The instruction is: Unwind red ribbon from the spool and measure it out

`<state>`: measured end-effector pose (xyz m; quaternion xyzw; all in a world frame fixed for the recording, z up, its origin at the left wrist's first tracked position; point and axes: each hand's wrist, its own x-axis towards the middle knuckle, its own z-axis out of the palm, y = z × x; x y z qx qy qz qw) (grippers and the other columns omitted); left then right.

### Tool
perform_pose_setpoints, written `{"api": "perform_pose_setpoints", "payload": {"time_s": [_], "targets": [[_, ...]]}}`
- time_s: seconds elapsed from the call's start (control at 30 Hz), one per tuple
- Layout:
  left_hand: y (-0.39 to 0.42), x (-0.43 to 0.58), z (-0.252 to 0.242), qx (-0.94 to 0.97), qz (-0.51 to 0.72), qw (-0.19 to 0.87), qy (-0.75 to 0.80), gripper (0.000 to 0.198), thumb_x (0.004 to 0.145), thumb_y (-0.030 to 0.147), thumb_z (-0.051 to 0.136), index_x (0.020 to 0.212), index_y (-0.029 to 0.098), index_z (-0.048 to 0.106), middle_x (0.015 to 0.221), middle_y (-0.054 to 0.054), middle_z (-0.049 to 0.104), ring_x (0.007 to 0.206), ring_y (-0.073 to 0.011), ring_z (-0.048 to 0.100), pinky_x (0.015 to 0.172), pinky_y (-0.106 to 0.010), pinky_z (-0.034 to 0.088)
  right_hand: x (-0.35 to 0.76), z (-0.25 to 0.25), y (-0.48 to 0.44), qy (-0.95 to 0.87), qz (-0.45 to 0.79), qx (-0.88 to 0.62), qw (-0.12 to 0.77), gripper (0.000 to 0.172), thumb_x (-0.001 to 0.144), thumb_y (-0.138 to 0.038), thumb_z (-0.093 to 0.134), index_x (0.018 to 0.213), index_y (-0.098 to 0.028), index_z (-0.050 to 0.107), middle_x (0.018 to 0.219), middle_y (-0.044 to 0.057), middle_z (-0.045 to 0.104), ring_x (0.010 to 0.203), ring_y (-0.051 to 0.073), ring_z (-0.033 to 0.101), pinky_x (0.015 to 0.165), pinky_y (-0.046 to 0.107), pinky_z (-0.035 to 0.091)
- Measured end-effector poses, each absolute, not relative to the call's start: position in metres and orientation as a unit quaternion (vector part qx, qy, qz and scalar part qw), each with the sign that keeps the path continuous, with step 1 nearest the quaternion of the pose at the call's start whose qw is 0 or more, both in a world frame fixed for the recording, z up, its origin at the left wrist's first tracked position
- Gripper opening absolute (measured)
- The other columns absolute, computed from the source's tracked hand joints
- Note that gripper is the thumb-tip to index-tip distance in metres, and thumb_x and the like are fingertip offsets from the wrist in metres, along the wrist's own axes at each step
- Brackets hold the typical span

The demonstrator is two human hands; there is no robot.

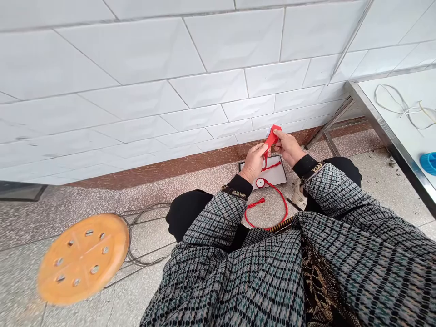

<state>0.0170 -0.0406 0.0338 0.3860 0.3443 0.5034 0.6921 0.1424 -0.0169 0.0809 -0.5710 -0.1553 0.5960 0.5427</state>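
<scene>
A flat red ribbon-like strip (272, 136) is stretched between my two hands, just in front of the tiled wall. My left hand (254, 160) pinches its lower part, and a narrow red end hangs down below. Higher up, the thumb and fingers of my right hand (288, 146) grip the strip near its top. Beneath the hands lies a shallow white tray (280, 175) with a dark rim. A red twisted cord (271, 166) rests in it, and a small round white disc with a red edge (260, 183) sits at its near edge. Another red cord (285, 203) curves over the floor.
To the left stands an orange round stool (85, 259) with holes in its seat, beside several thin dark metal rods (145, 263). A metal-framed table (384, 120) on the right carries white wires (405, 109) and a blue plastic object (429, 162). The white tiled wall (231, 41) is close ahead.
</scene>
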Motion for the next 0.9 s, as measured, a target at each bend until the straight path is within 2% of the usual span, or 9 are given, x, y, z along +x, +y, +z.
{"api": "perform_pose_setpoints", "payload": {"time_s": [0.1, 0.2, 0.27, 0.33, 0.43, 0.53, 0.6, 0.7, 0.9], "targets": [[-0.045, 0.020, 0.036, 0.327, 0.490, 0.726, 0.356, 0.052, 0.087, 0.060, 0.080, 0.074, 0.019, 0.052, 0.071, 0.003, 0.051, 0.047, -0.0035, 0.032, 0.047, -0.022, 0.027, 0.143, 0.082, -0.016, -0.138, 0.599, -0.568, 0.547, 0.028, 0.103, -0.013, 0.065, 0.076, -0.015, 0.059, 0.057, -0.007, 0.052, 0.041, 0.003, 0.033, 0.038, 0.015, 0.029], [-0.048, 0.020, 0.032, 0.314, 0.492, 0.714, 0.387, 0.049, 0.080, 0.055, 0.087, 0.076, 0.017, 0.056, 0.065, 0.007, 0.045, 0.045, -0.0017, 0.022, 0.045, -0.021, 0.014, 0.145, 0.084, -0.015, -0.118, 0.603, -0.565, 0.551, 0.025, 0.104, -0.014, 0.064, 0.080, -0.014, 0.059, 0.059, -0.007, 0.053, 0.041, 0.002, 0.035, 0.038, 0.014, 0.029], [-0.048, 0.019, 0.027, 0.329, 0.500, 0.709, 0.373, 0.044, 0.076, 0.049, 0.090, 0.076, 0.016, 0.061, 0.063, 0.007, 0.043, 0.048, -0.0033, 0.028, 0.048, -0.021, 0.019, 0.146, 0.084, -0.015, -0.108, 0.607, -0.558, 0.555, 0.024, 0.105, -0.014, 0.063, 0.082, -0.014, 0.060, 0.061, -0.006, 0.055, 0.042, 0.002, 0.036, 0.038, 0.013, 0.029], [-0.046, 0.016, 0.022, 0.367, 0.519, 0.680, 0.366, 0.033, 0.078, 0.041, 0.087, 0.077, 0.016, 0.065, 0.066, 0.005, 0.049, 0.055, -0.0062, 0.038, 0.054, -0.022, 0.030, 0.146, 0.084, -0.015, -0.103, 0.610, -0.555, 0.556, 0.024, 0.105, -0.014, 0.063, 0.082, -0.014, 0.059, 0.061, -0.006, 0.056, 0.041, 0.001, 0.036, 0.038, 0.013, 0.030], [-0.043, 0.010, 0.019, 0.464, 0.546, 0.537, 0.445, 0.013, 0.080, 0.023, 0.080, 0.072, 0.016, 0.072, 0.079, -0.001, 0.061, 0.075, -0.0120, 0.053, 0.075, -0.026, 0.044, 0.146, 0.085, -0.016, -0.092, 0.613, -0.557, 0.553, 0.027, 0.105, -0.014, 0.064, 0.078, -0.015, 0.057, 0.059, -0.007, 0.054, 0.040, 0.002, 0.035, 0.037, 0.013, 0.029], [-0.040, 0.005, 0.020, 0.519, 0.526, 0.428, 0.520, 0.008, 0.081, 0.013, 0.073, 0.081, 0.017, 0.080, 0.078, -0.001, 0.062, 0.078, -0.0148, 0.055, 0.080, -0.029, 0.045, 0.146, 0.085, -0.016, -0.084, 0.624, -0.544, 0.554, 0.027, 0.105, -0.014, 0.064, 0.079, -0.017, 0.057, 0.057, -0.007, 0.053, 0.039, 0.002, 0.035, 0.036, 0.013, 0.029], [-0.040, 0.005, 0.020, 0.532, 0.512, 0.444, 0.508, 0.012, 0.082, 0.015, 0.071, 0.088, 0.017, 0.081, 0.078, -0.001, 0.064, 0.075, -0.0149, 0.055, 0.076, -0.029, 0.045, 0.147, 0.084, -0.016, -0.074, 0.632, -0.531, 0.560, 0.025, 0.105, -0.015, 0.062, 0.081, -0.017, 0.057, 0.057, -0.008, 0.053, 0.038, 0.002, 0.035, 0.037, 0.012, 0.029], [-0.042, 0.007, 0.019, 0.542, 0.502, 0.487, 0.465, 0.006, 0.081, 0.021, 0.073, 0.078, 0.017, 0.075, 0.081, -0.002, 0.068, 0.076, -0.0150, 0.057, 0.074, -0.028, 0.045, 0.149, 0.081, -0.015, -0.061, 0.650, -0.515, 0.555, 0.027, 0.107, -0.015, 0.059, 0.081, -0.017, 0.055, 0.054, -0.008, 0.051, 0.037, 0.002, 0.034, 0.036, 0.012, 0.029], [-0.049, 0.010, 0.017, 0.488, 0.483, 0.579, 0.440, 0.011, 0.089, 0.027, 0.064, 0.085, 0.017, 0.068, 0.070, 0.001, 0.060, 0.068, -0.0140, 0.052, 0.070, -0.027, 0.042, 0.151, 0.083, -0.015, -0.040, 0.677, -0.509, 0.530, 0.028, 0.110, -0.014, 0.054, 0.082, -0.017, 0.054, 0.053, -0.008, 0.050, 0.035, 0.001, 0.034, 0.035, 0.012, 0.028]]}}
